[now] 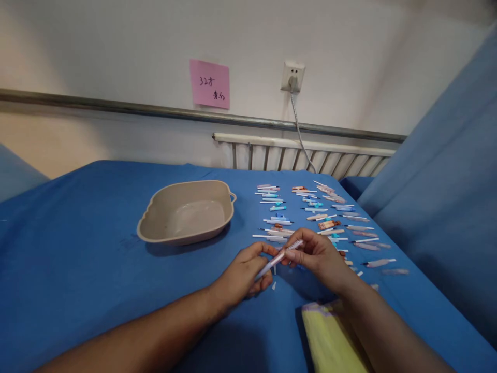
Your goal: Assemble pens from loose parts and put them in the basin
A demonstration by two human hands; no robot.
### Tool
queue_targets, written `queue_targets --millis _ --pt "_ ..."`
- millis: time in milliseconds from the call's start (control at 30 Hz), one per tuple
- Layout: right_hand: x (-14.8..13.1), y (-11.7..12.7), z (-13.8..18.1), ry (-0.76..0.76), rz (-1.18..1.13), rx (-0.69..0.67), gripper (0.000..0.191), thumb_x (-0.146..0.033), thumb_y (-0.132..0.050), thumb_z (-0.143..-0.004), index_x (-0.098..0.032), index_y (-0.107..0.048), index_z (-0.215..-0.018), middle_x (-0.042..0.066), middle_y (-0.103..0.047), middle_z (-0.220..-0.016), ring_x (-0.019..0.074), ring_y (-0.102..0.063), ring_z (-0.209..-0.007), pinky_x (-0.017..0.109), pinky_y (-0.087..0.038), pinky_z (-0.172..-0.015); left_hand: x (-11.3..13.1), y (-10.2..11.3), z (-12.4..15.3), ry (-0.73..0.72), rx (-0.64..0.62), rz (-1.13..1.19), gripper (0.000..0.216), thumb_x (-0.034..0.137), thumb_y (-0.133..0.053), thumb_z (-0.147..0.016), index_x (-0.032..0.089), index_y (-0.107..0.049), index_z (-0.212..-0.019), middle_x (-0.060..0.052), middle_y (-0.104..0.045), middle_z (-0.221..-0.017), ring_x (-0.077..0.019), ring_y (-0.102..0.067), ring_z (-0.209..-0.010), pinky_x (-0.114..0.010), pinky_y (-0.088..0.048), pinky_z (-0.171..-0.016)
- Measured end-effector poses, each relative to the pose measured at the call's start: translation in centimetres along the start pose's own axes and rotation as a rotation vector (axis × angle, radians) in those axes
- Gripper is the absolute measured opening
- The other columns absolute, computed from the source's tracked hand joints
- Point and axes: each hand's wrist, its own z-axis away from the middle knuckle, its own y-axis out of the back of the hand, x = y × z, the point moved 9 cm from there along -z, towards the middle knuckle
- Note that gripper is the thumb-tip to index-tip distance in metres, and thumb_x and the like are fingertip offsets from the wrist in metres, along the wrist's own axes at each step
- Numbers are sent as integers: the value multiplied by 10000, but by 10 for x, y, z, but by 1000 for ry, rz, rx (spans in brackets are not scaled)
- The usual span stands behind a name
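Both of my hands meet over the blue cloth around a slim pale stick (272, 263), pen-like, with a pinkish middle and a ridged or bristled upper end; its exact kind is unclear. My left hand (246, 267) is closed around the lower part. At the upper end, my right hand (316, 254) pinches it between thumb and fingers. A small white piece (274, 285) lies on the cloth just below. Behind and right of my hands, many slim sticks and pen-like pieces (279, 223) are spread in rows, some hidden by my right hand.
A beige plastic basin (186, 238) stands left of centre on the blue cloth (97, 207). A yellow folded item (330, 342) lies near the front, partly under my right forearm. Behind are a radiator (272, 150) and a plugged-in socket (293, 75). A blue curtain (438, 145) hangs right.
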Motion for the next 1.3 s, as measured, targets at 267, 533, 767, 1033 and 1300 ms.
queue_targets --millis 267,533,767,1033,1300 --pt "-3 -2 2 -2 -28 -16 199 -346 -737 -705 -214 -623 -801 17 -671 -786 151 -607 -667 303 -498 -651 -3 -6 2 27 -111 98 242 267 -468 -789 184 -519 -1011 74 -500 -475 -44 -258 -291 -146 -135 -297" --pt "-7 -3 4 21 -13 -62 184 -355 -730 -719 -209 -631 -774 38 -677 -865 172 -615 -785 319 -480 -741 -6 -6 1 31 -139 149 261 346 -530 -812 183 -501 -1013 74 -516 -513 -33 -283 -290 -151 -148 -305" --pt "1 5 3 2 15 -19 197 -343 -712 -745 -219 -624 -870 31 -688 -830 161 -618 -709 303 -480 -689 4 -1 -4 -129 -95 72 365 436 -605 -774 174 -492 -1001 56 -570 -585 -38 -362 -333 -163 -211 -339" --pt "2 12 2 13 4 19 211 -361 -728 -724 -216 -621 -835 37 -691 -861 177 -629 -759 327 -495 -730 8 5 -2 -109 -9 78 342 397 -720 -688 163 -515 -829 23 -609 -645 -46 -438 -417 -157 -285 -385" --pt "-1 22 1 50 -36 78 137 -287 -711 -755 -219 -620 -833 23 -677 -880 154 -620 -752 316 -491 -747 29 6 5 -153 -81 173 291 270 -766 -638 130 -606 -837 -64 -684 -821 -69 -517 -535 -191 -384 -481"
